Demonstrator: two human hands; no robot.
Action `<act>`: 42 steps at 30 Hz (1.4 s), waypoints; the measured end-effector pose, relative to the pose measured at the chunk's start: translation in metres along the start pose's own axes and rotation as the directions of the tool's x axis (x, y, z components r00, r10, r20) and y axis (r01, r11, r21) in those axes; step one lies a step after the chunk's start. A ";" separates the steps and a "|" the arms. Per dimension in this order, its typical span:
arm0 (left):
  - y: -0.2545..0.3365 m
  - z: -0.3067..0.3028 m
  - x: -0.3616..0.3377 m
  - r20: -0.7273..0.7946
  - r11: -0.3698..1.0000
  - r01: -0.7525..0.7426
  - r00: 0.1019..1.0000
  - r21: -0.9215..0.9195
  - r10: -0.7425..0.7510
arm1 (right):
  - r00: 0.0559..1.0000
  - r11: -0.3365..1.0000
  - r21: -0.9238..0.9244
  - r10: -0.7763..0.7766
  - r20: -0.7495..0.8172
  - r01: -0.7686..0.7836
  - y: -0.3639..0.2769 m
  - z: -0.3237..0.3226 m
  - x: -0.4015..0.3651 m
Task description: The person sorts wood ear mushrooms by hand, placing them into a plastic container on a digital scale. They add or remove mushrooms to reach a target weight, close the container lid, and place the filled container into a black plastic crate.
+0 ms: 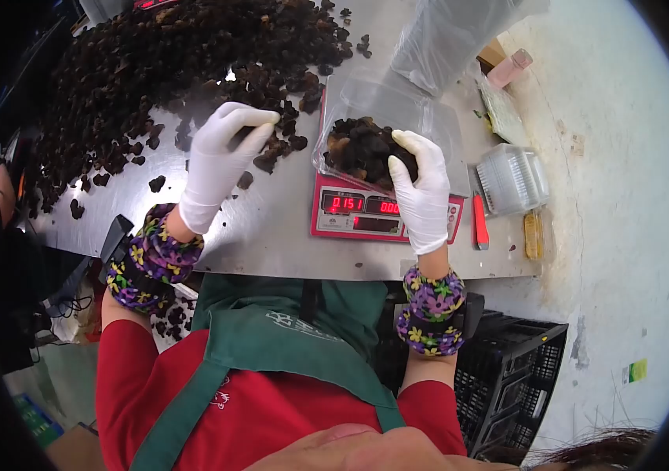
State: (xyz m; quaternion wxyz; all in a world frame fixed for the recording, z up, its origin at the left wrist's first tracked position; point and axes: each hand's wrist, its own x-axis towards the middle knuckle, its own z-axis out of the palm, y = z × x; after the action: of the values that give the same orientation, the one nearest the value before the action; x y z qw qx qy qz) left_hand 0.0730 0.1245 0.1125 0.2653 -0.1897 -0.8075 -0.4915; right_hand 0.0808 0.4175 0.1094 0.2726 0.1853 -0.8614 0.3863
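Note:
My left hand [224,157], in a white glove, is raised over the table with thumb and fingertips pinched together; whatever is between them is too small to make out. My right hand [422,184], also gloved, has its fingers and thumb curled round some dark dried pieces [362,149] at the right side of a clear plastic container [385,98]. That container rests on a red scale [334,223], whose left display reads 0.151. Loose dark pieces [265,161] lie just beyond my left fingertips.
A large dark heap [162,55] spreads over the metal table [287,251] at the back left. A plastic bag [444,43], stacked clear trays [511,179], a red-handled tool [480,222] and a pink bottle [510,68] are on the right. Black crates [515,377] stand below. Another person's arm [6,192] shows far left.

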 end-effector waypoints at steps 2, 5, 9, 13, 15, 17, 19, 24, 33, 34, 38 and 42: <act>0.009 0.012 0.000 0.020 0.999 0.003 1.000 -0.042 -0.002 | 1.000 0.999 -0.042 -0.016 0.010 0.016 0.003 -0.003 -0.006; 0.007 0.017 -0.003 0.032 1.000 0.001 0.999 -0.024 -0.001 | 0.999 0.995 -0.091 -0.034 0.013 0.035 0.003 -0.012 -0.012; -0.016 0.025 -0.013 0.058 0.999 0.010 0.998 0.048 -0.013 | 0.995 0.996 -0.086 -0.010 -0.098 0.002 0.010 -0.031 -0.022; -0.062 0.040 -0.030 0.163 0.963 -0.051 0.987 0.266 0.007 | 0.986 0.990 -0.095 0.088 -0.143 -0.103 0.018 -0.044 -0.039; -0.081 0.047 -0.038 0.229 0.938 -0.060 0.973 0.341 -0.021 | 0.979 0.985 -0.082 0.135 -0.155 -0.149 0.020 -0.051 -0.047; -0.098 0.049 -0.044 0.319 0.870 -0.098 0.945 0.484 -0.071 | 0.972 0.976 -0.088 0.186 -0.141 -0.199 0.015 -0.058 -0.051; -0.112 0.043 -0.046 0.383 0.830 -0.216 0.924 0.514 0.003 | 0.975 0.968 -0.166 0.168 -0.143 -0.191 0.017 -0.066 -0.056; -0.075 0.034 -0.032 0.228 0.797 -0.292 0.953 0.528 0.199 | 0.953 0.962 -0.039 0.262 -0.154 -0.271 0.029 -0.083 -0.052; 0.004 0.060 -0.013 0.433 0.657 0.673 0.732 -0.341 -0.525 | 0.992 0.958 -0.279 -0.036 0.124 0.070 0.035 -0.034 -0.026; 0.006 0.063 -0.012 0.434 0.628 0.703 0.706 -0.333 -0.560 | 0.989 0.951 -0.295 -0.056 0.140 0.096 0.037 -0.029 -0.027; 0.002 0.072 -0.015 0.429 0.479 0.768 0.637 -0.425 -0.641 | 0.997 0.964 -0.262 -0.017 0.078 0.037 0.034 -0.044 -0.019; -0.005 0.077 -0.013 0.472 0.410 0.789 0.606 -0.457 -0.640 | 0.913 0.883 0.245 0.408 0.025 -0.401 0.066 -0.046 0.003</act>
State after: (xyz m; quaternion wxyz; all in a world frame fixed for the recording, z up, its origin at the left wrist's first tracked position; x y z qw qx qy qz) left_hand 0.0621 0.1905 0.0725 -0.1436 0.0456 -0.6197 -0.7702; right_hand 0.0583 0.4943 0.0997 0.1726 0.0286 -0.8230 0.5404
